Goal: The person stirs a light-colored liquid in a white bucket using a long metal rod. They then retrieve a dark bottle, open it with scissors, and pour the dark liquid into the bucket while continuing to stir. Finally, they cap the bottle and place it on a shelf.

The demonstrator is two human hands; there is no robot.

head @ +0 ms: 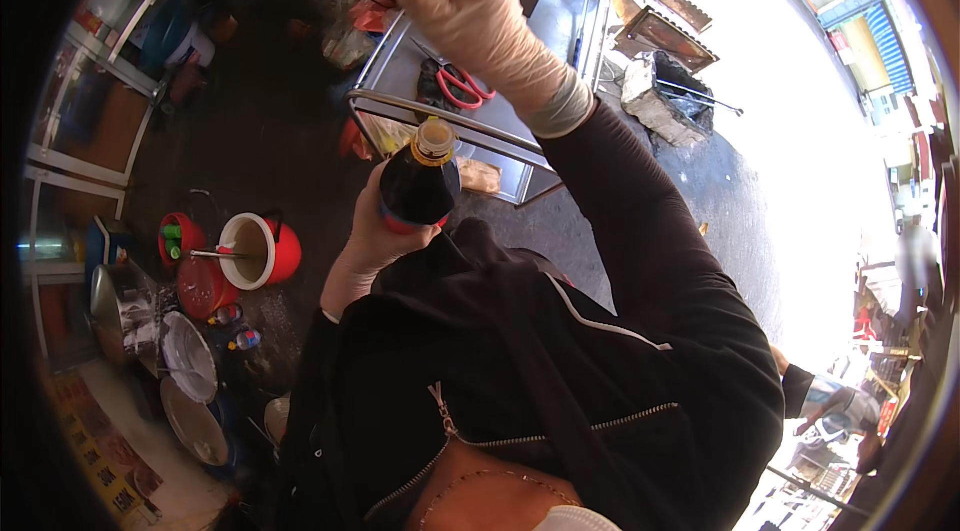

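My left hand (367,234), in a thin glove, grips a plastic bottle (420,189) of dark liquid around its lower part. The bottle is uncapped; its pale neck and yellow ring face up toward me. Raised above a metal cart (517,150), my gloved right hand (469,2) has its fingers curled. Something small and yellow shows between those fingers, mostly hidden, perhaps a cap. Beneath the right wrist, red-handled scissors (463,86) lie on the cart top, by a dark object (435,84).
A red bucket with a white rim (285,249), red tubs (201,287), a large metal pot (124,313) and basins (189,358) stand on the left. At the right sits a worn block-shaped container (664,99) with tongs-like metal rods. Another person (836,403) is behind on the right.
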